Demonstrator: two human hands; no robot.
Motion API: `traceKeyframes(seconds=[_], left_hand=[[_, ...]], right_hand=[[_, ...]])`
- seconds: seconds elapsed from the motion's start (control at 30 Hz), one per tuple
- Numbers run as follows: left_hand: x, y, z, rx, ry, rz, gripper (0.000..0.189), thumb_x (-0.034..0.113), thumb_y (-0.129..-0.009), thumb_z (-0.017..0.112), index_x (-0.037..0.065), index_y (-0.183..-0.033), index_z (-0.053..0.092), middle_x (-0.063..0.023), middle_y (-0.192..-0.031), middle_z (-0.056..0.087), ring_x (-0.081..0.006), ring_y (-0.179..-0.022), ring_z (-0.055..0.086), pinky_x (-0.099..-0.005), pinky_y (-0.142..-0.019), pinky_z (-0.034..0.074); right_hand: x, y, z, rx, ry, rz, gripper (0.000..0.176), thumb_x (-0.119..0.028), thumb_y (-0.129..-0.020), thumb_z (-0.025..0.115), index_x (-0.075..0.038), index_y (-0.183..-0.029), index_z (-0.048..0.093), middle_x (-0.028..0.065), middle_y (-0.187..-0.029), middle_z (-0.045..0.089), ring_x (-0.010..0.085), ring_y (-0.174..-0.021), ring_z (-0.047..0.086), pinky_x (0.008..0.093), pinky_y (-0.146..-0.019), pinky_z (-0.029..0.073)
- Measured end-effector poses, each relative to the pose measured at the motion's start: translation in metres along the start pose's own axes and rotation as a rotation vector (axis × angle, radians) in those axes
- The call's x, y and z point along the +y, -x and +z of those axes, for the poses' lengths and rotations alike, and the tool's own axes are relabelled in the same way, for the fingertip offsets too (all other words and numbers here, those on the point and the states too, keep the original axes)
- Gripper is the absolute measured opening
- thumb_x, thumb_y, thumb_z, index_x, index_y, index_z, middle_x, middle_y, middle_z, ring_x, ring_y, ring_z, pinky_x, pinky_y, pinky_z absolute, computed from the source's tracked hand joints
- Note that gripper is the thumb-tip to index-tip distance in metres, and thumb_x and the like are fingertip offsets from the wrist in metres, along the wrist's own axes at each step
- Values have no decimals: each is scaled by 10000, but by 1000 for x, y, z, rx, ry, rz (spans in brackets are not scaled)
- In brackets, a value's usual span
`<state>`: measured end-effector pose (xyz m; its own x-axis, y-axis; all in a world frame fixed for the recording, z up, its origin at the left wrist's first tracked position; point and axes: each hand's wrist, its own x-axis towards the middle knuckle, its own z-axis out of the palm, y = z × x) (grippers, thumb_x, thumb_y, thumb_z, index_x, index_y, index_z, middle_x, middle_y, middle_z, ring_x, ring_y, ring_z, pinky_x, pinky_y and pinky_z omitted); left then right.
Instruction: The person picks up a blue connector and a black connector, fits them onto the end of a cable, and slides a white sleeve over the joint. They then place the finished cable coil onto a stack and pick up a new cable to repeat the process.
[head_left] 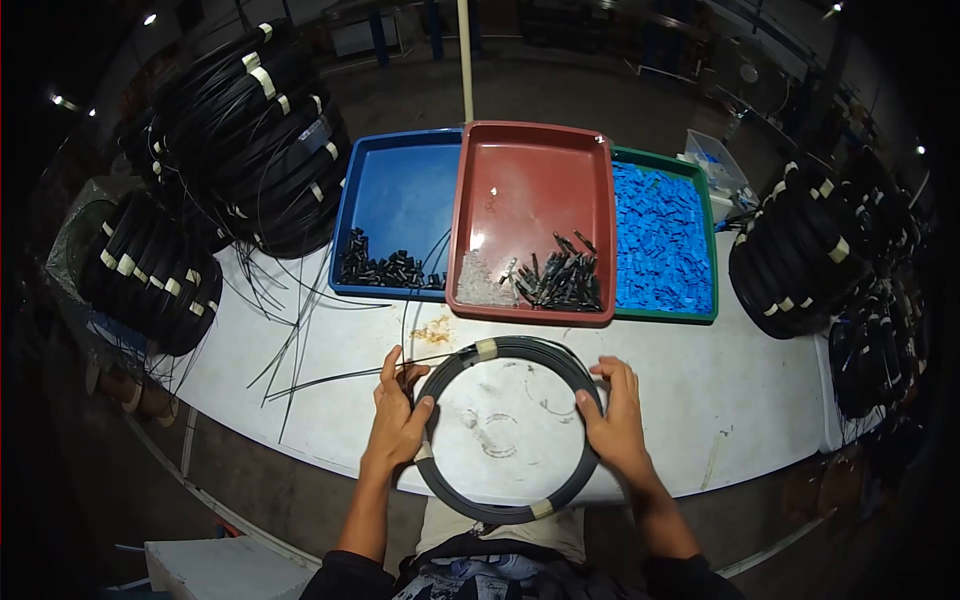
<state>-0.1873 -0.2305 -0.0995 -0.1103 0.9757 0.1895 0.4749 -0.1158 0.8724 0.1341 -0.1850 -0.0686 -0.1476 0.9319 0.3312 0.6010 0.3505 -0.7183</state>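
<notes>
**Coil held between two hands at the table's near edge**

The black coil (500, 514) lies between the left hand (398, 418) and the right hand (615, 425), touching both; its lower arc reaches past the edge of the white table (760, 400) toward the wearer. Each hand holds one side of the ring lightly, thumb over the strands and fingers partly spread along the outside; how firm the grip is cannot be told. Tape (486, 349) binds the ring at its far side, with further bands lower down. Loose ends (322, 382) trail leftward past the left hand. Beyond the coil, well clear of it, stand the blue tray (400, 190), red tray (530, 200) and green tray (713, 255). For sound handling, even pressure from both sides should keep the turns together; the left fingers are best kept free of the loose ends, which could snag.
</notes>
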Motion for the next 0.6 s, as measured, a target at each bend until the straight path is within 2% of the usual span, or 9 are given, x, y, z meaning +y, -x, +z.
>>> traceKeyframes(seconds=[0.1, 0.2, 0.23, 0.27, 0.33, 0.37, 0.47, 0.5, 0.6], left_hand=[[11, 5, 5, 208, -14, -47, 746, 26, -908, 592, -3, -1539, 195, -262, -1169, 669, -350, -1091, 662, -429, -1015, 476], [17, 6, 2, 315, -7, -154, 659, 33, -913, 608, -3, -1485, 284, -243, -1125, 682, -315, -991, 682, -400, -945, 514], [18, 5, 7, 443, 68, -130, 416, 38, -911, 637, -24, -1305, 518, -200, -995, 710, -261, -843, 694, -345, -775, 551], [16, 7, 4, 448, 69, -131, 416, 38, -911, 637, -24, -1305, 518, -200, -995, 710, -261, -843, 694, -345, -775, 551], [16, 10, -2, 382, -224, -163, 158, 51, -907, 666, -31, -1042, 664, -150, -856, 713, -224, -743, 692, -308, -642, 531], [23, 7, 1, 478, -199, -158, 120, 68, -906, 694, -45, -870, 715, -108, -730, 714, -142, -609, 638, -287, -605, 513], [32, 8, 1, 439, -156, -241, 147, 73, -880, 727, -42, -970, 739, -125, -773, 735, -137, -610, 648, -280, -590, 512], [29, 8, 3, 434, -147, -272, 218, 74, -859, 751, -38, -1047, 756, -138, -782, 745, -134, -611, 661, -279, -592, 521], [24, 1, 4, 450, -194, -229, 227, 72, -857, 749, -41, -1054, 763, -149, -759, 744, -139, -611, 677, -274, -598, 528]], right_hand=[[-29, -44, 18, -119, -109, -99, 235, -49, -877, 680, -16, -1100, 613, 191, -1176, 623, 373, -1106, 574, 435, -966, 453], [-56, -82, 48, -380, -155, -252, 169, -71, -906, 656, 3, -1057, 643, 190, -1051, 669, 371, -1019, 620, 429, -909, 492], [-58, -94, 64, -442, -143, -330, 181, -92, -913, 652, 5, -1066, 646, 190, -1054, 676, 369, -1026, 631, 433, -909, 500], [-56, -103, 82, -503, -129, -410, 195, -112, -921, 648, 8, -1074, 649, 190, -1056, 683, 368, -1034, 642, 437, -909, 508], [-64, -114, 111, -572, -134, -448, 219, -136, -930, 644, 8, -1094, 653, 211, -1060, 683, 375, -1048, 648, 455, -925, 507], [-72, -119, 120, -667, -106, -455, 242, -152, -928, 650, 8, -1110, 649, 218, -1054, 692, 380, -1050, 655, 456, -930, 511], [-91, -125, 146, -894, -38, -298, 250, -174, -898, 694, 3, -1068, 643, 217, -977, 721, 403, -954, 694, 485, -843, 525], [-92, -123, 153, -817, -74, -384, 230, -144, -877, 710, 9, -1030, 633, 218, -877, 722, 401, -850, 708, 478, -770, 533], [-91, -125, 164, -773, -190, -314, 213, -104, -866, 708, 17, -1020, 625, 213, -774, 707, 393, -771, 708, 465, -706, 532]])
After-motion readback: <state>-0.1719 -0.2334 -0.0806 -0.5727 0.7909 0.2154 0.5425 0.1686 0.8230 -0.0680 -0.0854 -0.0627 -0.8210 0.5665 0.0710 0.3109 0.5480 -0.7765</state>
